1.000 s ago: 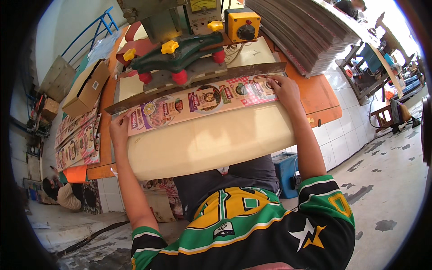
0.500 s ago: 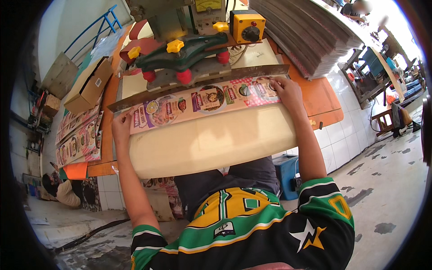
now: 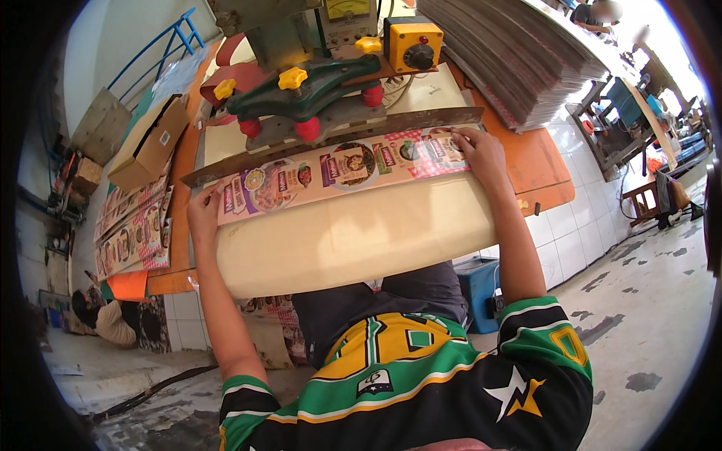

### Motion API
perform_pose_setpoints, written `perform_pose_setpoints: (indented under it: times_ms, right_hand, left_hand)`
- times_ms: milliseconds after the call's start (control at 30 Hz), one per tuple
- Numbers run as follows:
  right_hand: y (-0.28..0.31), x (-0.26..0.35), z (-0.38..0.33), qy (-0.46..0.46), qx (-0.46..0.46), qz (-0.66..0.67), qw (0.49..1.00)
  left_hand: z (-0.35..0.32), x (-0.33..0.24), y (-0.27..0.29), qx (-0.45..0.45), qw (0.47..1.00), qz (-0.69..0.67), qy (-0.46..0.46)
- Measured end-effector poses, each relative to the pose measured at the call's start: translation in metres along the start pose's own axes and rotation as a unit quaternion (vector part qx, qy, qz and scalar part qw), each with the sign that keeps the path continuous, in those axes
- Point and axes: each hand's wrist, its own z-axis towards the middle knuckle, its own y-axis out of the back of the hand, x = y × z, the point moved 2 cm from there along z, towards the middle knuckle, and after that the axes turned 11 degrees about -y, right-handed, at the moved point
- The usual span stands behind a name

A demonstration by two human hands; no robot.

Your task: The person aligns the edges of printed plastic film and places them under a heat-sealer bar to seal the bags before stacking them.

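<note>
A long printed strip (image 3: 308, 178), pink with food pictures, lies across the far part of a cream padded sheet (image 3: 353, 229) that curves down toward me. My left hand (image 3: 204, 213) grips the strip's left end between thumb and fingers. At its right end, my right hand (image 3: 481, 154) pinches the upper corner. Along the strip's far edge runs a dark metal bar (image 3: 301, 144). Beyond the bar stands a press head (image 3: 304, 98) with a green frame, yellow star knobs and red feet, raised over the table.
An open cardboard box (image 3: 147, 146) and a pile of printed strips (image 3: 131, 244) sit at the left. At the back right rises a tall stack of sheets (image 3: 519, 64) beside a yellow control box (image 3: 414, 45). An orange tabletop (image 3: 538, 173) surrounds the press. Another person (image 3: 109, 319) is low at the left.
</note>
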Motion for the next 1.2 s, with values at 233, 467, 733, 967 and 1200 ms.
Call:
perform_pose_setpoints:
  times_ms: [233,467,733,967,1200]
  right_hand:
    - [0.000,0.007,-0.001,-0.001,0.004,-0.006,1.000]
    - [0.016,0.015,-0.017,-0.003,0.047,-0.027,0.999]
    - [0.011,0.012,-0.030,0.022,-0.004,-0.048,0.999]
    - [0.009,0.013,-0.030,0.011,-0.005,-0.059,0.998]
    - [0.010,0.010,-0.028,0.021,-0.006,-0.052,0.998]
  left_hand:
    - [-0.005,0.006,0.003,-0.015,1.000,0.001,0.003]
    - [-0.023,-0.035,0.010,0.006,0.991,0.134,0.026]
    - [-0.027,-0.048,0.006,-0.014,0.986,0.152,0.062]
    - [-0.029,-0.039,0.005,-0.021,0.986,0.154,0.053]
    - [-0.028,-0.040,0.003,-0.030,0.988,0.145,0.046]
